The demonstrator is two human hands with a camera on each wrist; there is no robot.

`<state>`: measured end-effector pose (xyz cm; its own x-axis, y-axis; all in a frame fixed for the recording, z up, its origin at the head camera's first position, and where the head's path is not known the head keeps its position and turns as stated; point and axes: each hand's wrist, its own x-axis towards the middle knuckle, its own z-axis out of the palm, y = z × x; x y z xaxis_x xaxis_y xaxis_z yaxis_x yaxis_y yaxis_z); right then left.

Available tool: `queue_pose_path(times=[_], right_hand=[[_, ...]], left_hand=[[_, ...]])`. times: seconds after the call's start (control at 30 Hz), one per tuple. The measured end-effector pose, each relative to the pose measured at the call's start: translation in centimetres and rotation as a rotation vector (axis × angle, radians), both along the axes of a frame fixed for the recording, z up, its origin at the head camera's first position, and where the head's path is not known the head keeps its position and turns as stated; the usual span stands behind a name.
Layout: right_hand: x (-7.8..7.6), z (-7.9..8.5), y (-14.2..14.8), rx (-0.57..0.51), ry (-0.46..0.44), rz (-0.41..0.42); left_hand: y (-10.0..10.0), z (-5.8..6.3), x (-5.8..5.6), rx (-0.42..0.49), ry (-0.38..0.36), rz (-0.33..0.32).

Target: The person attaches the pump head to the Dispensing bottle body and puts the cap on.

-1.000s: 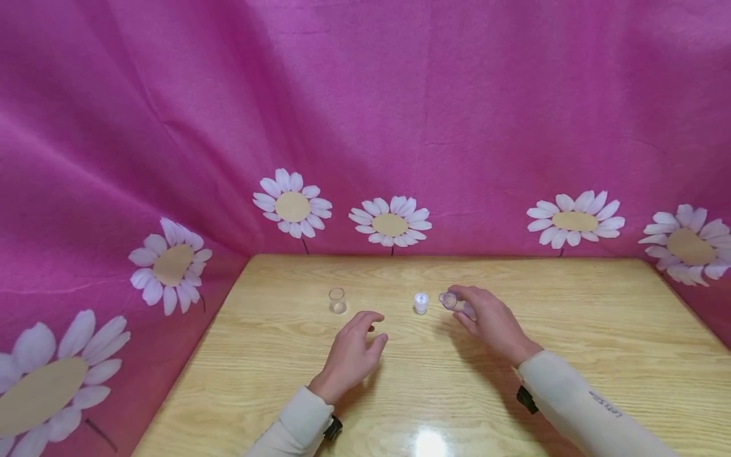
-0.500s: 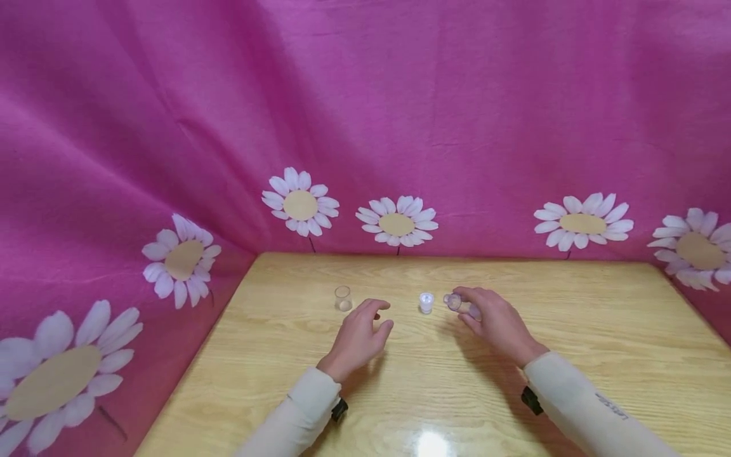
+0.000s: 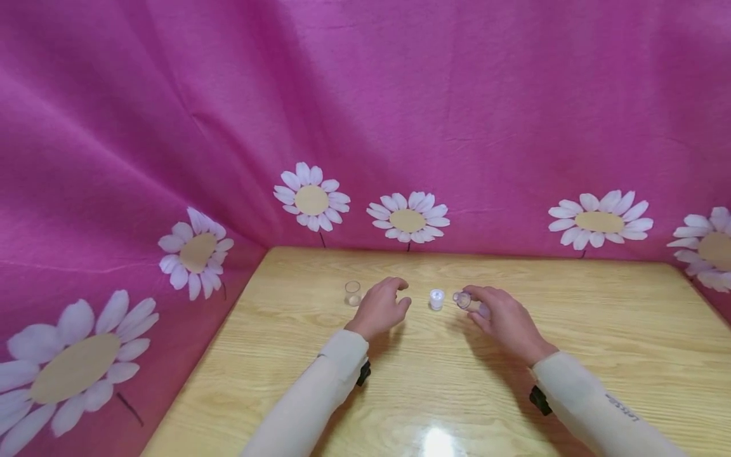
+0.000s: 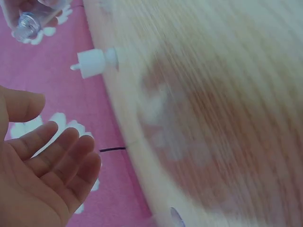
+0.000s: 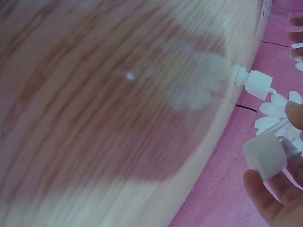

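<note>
Above the worktop (image 3: pixel 434 368), toward its far side, a small clear bottle (image 3: pixel 469 304) is pinched between the thumb and fingers of the right hand (image 3: pixel 508 317), tilted so that its uncapped mouth is turned toward the person's left. Just beside that mouth, a white cap (image 3: pixel 436 299) is stood upright on the wood, its narrow tip pointed upward. Beyond the cap, the left hand (image 3: pixel 379 309) is held with fingers relaxed and slightly bent, the thumb spread apart from them. By the left hand's outer side, a clear cup (image 3: pixel 353 294) is set down. Both forearms are covered by pale sleeves (image 3: pixel 582 393); behind the worktop, a magenta cloth (image 3: pixel 365 114) printed with white daisies (image 3: pixel 407 220) is hung.
</note>
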<state>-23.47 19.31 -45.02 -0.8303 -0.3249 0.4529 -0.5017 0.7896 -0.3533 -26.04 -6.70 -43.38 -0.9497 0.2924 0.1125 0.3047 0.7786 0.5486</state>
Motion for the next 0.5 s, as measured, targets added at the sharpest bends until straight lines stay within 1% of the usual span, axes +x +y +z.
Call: queue_pose_path(times=[0.1, 0.27, 0.37, 0.5], right_hand=[[-0.1, 0.0, 0.2, 0.004, -0.010, -0.008], [-0.1, 0.0, 0.5, 0.010, -0.038, -0.023], [-0.1, 0.0, 0.7, 0.016, -0.035, -0.025], [-0.1, 0.0, 0.9, 0.024, -0.020, -0.026]], left_hand=[[0.5, -0.2, -0.7, -0.015, -0.025, 0.001], [0.8, -1.1, -1.9, -0.028, -0.063, -0.030], [0.9, -1.7, -2.4, -0.037, -0.069, -0.035], [1.5, -2.1, -2.8, -0.029, -0.063, -0.019]])
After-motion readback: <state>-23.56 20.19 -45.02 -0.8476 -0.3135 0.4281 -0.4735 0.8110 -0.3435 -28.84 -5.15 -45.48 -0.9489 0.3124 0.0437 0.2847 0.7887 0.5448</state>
